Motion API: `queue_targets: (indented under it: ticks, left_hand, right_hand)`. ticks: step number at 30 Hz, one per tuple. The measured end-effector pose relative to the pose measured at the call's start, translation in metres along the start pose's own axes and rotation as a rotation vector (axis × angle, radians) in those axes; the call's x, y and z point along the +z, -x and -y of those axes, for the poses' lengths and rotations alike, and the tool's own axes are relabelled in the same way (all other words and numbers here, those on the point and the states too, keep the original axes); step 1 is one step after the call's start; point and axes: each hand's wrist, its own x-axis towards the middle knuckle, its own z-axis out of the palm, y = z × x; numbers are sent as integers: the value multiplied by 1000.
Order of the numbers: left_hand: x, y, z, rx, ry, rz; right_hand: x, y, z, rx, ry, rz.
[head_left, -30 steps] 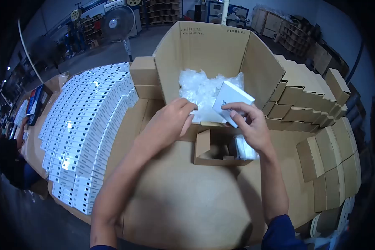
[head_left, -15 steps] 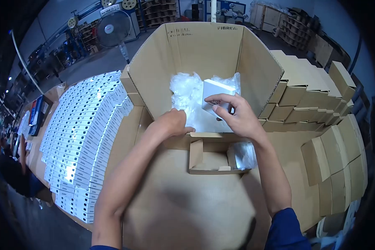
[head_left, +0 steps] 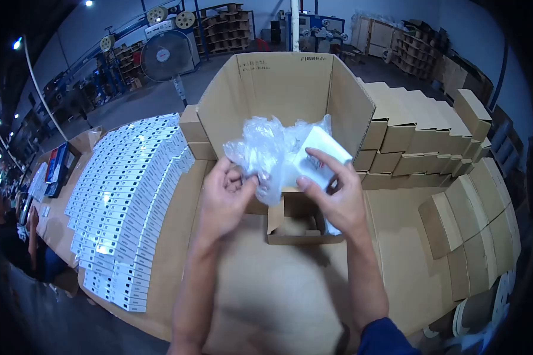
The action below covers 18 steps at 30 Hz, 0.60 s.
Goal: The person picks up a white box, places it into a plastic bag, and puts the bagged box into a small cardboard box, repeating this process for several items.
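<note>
My left hand (head_left: 230, 198) is closed on a crumpled clear plastic bag (head_left: 260, 154), which hangs in front of the large carton. In my right hand (head_left: 337, 198) is a white box (head_left: 321, 155), tilted and gripped between thumb and fingers; print on its face is mostly covered. Just below both hands stands a small open cardboard box (head_left: 302, 239). Something pale shows at its right inner side, partly hidden by my right hand. More clear plastic (head_left: 299, 133) lies inside the large open carton (head_left: 284, 83) behind.
Rows of stacked white boxes (head_left: 124, 195) fill the left of the table. Brown cardboard boxes (head_left: 420, 133) are stacked at the right, with several more boxes (head_left: 474, 225) nearer. A standing fan (head_left: 163, 56) is behind; another person (head_left: 18, 231) sits far left.
My left hand has come up out of the large carton with a plastic bag. The white box in my right hand has shifted right and tilted. The view has shifted slightly.
</note>
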Motion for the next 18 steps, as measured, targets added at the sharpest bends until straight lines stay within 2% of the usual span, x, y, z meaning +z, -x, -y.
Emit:
queue_targets:
  ticks: [1, 3, 4, 5, 7, 9, 10, 13, 14, 16, 18]
  left_hand:
    - [6, 18, 1, 29, 101, 0]
    - [10, 55, -3, -19, 84, 34]
    - [16, 70, -4, -20, 147, 2]
    - [24, 86, -5, -26, 210, -31]
    - [27, 117, -3, -78, 252, -61]
    - [22, 143, 7, -161, 216, -64]
    - [27, 155, 3, -185, 167, -155]
    - [24, 193, 18, -191, 165, -252]
    - [23, 203, 24, -164, 178, -296]
    - [24, 222, 31, -119, 206, -379]
    - [29, 238, 27, 79, -123, -437]
  right_hand:
    - [0, 15, 9, 57, -43, 39]
    - [1, 45, 20, 152, -101, 112]
    - [5, 63, 11, 141, -178, 122]
    - [9, 78, 7, 245, -433, 208]
    - [3, 111, 19, 410, -566, 314]
    - [8, 144, 20, 360, -485, 177]
    - [9, 160, 22, 341, -445, 112]
    - [1, 191, 32, 251, -288, 0]
    - [-1, 201, 36, 203, -220, -15]
    - [-6, 221, 35, 255, -213, -24]
    - [-11, 237, 36, 247, -140, -24]
